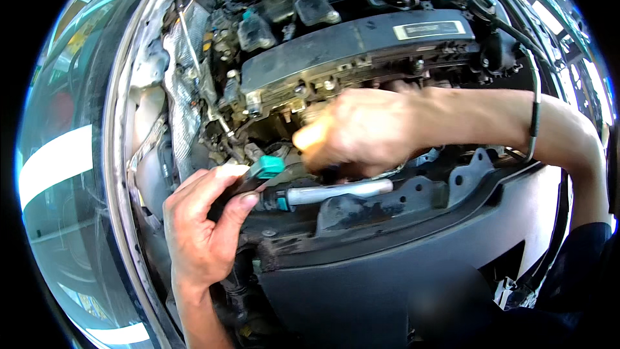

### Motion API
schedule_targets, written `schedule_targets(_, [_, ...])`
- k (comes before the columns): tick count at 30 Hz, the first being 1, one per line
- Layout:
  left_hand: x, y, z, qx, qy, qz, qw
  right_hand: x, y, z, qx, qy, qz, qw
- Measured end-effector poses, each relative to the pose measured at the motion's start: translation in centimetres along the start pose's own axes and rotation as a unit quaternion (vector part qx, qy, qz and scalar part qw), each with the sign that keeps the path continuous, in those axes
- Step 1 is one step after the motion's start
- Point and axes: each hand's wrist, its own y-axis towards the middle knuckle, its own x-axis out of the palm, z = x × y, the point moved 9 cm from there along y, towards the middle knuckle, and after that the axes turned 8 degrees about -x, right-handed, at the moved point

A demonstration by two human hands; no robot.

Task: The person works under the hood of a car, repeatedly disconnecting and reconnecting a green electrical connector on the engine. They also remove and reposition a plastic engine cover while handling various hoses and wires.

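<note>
My left hand is closed around a black stick-like tool with a squared teal-green end. It pinches the tool between thumb and fingers, and the green end points right. My right hand reaches in from the right, low in front of the engine cover. Motion smears its fingers, so their grip is hidden; an orange-yellow patch shows brightly at their left side. Below the right hand a pale grey tube with a black and teal left end lies along the front edge of the engine bay.
A dark bracket with holes runs along the near side. Left stands the windscreen. Silver heat-shield foil and a thin metal rod lie left of the engine. A bent black-sleeved rod crosses near my right forearm.
</note>
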Motion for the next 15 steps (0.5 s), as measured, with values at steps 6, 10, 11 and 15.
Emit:
schedule_targets(6, [0.2,0.1,0.0,0.002,-0.010,-0.004,1.000,0.7,3.3,1.7,0.007,0.006,0.013,1.000])
schedule_targets(10, [0.6,0.6,0.8,0.000,0.021,-0.016,1.000,1.2,2.1,3.4,0.009,-0.013,0.072,0.997])
schedule_targets(11, [0.6,0.8,1.1,-0.006,0.043,-0.020,0.999,1.2,2.0,3.4,0.013,-0.015,0.090,0.996])
schedule_targets(15, [2.4,2.0,4.0,0.024,0.139,-0.054,0.989,1.5,1.3,4.1,0.121,0.003,0.102,0.987])
